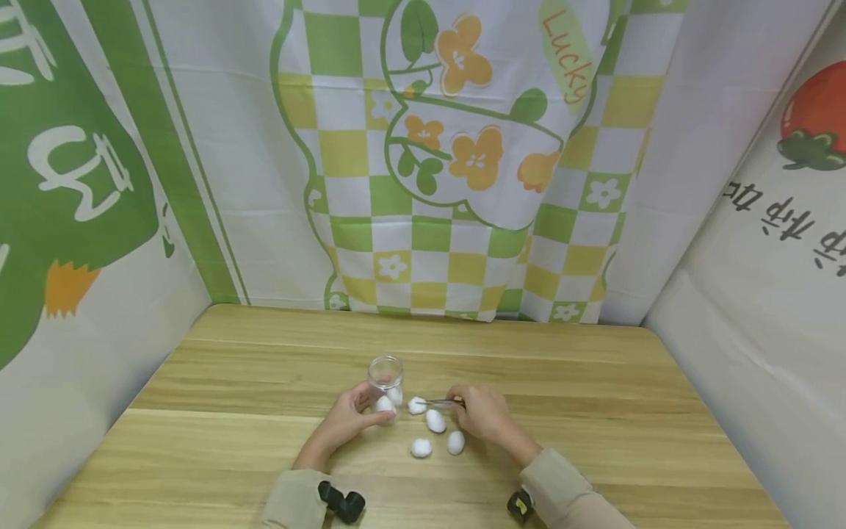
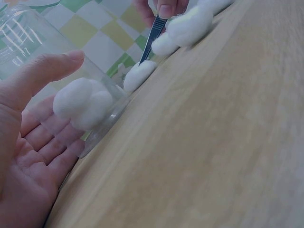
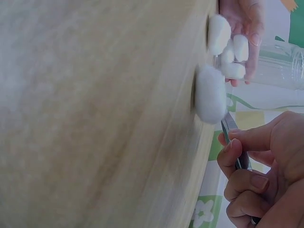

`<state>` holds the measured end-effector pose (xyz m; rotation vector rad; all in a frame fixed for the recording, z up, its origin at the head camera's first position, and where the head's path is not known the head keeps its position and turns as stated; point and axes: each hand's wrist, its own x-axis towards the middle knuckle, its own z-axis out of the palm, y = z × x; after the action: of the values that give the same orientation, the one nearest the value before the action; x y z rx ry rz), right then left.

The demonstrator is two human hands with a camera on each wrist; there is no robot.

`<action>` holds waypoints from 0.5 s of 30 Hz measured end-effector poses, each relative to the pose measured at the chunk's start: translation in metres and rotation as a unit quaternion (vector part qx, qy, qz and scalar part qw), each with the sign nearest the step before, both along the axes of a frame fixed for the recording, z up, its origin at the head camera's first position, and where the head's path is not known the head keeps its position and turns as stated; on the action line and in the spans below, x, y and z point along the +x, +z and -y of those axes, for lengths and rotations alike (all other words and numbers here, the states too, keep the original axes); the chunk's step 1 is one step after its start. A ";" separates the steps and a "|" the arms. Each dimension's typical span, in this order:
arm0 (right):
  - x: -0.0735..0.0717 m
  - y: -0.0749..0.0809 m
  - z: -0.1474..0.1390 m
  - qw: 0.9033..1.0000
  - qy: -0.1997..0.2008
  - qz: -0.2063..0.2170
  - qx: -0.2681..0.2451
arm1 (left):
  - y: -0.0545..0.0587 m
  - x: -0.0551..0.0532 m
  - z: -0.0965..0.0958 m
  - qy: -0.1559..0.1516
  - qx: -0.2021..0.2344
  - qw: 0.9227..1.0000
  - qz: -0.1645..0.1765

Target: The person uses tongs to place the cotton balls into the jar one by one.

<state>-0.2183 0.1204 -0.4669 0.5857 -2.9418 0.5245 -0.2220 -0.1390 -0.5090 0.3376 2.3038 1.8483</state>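
Note:
My left hand holds a clear jar, thumb on the near side and fingers behind it. The jar stands upright on the table with its mouth uncovered. Several white cotton balls lie at the bottom of it. In my right hand, a pair of metal tweezers is pinched between thumb and fingers. Their tips reach a cotton ball just right of the jar, also seen in the left wrist view past the jar's base. The tweezers' far end is hidden in the palm.
Three more cotton balls lie on the wooden table between the hands: one close by the tweezers, two others nearer to me. A checked, flowered curtain hangs behind the table's back edge. Printed cloths flank both sides.

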 end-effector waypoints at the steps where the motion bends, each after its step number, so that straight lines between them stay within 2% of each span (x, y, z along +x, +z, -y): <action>1: 0.000 0.000 0.000 1.000 0.000 -0.002 -0.001 | 0.000 0.000 0.000 0.000 0.001 1.000 0.000; 15: 0.001 0.007 -0.001 1.000 -0.007 0.004 -0.017 | 0.001 0.000 0.001 -0.002 -0.006 1.000 0.005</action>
<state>-0.2173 0.1217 -0.4599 0.5613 -2.9355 0.5743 -0.2218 -0.1399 -0.5084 0.3297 2.3049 1.8291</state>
